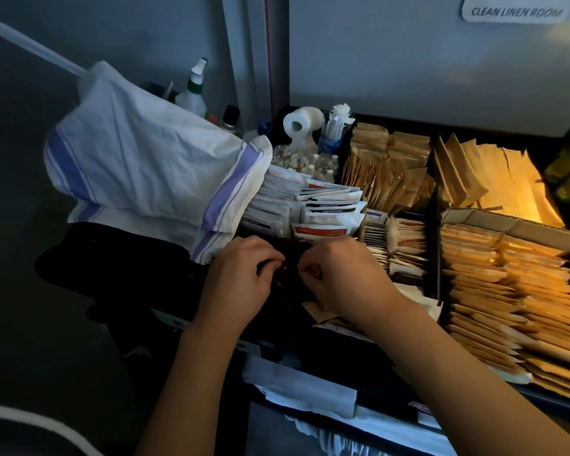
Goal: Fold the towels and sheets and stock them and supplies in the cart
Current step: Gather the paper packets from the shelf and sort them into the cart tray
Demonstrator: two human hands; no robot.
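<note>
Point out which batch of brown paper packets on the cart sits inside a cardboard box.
The brown packets nearest the right edge: a cardboard box rim frames them. The other brown batches behind stand in the cart's black compartments.

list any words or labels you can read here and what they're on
"CLEAN LINEN ROOM": on the white sign on the wall, top right.
Print on the white and red packets in the cart tray: too small and blurred to read.
Label on the spray bottle: not readable.
Nothing else legible.
</note>
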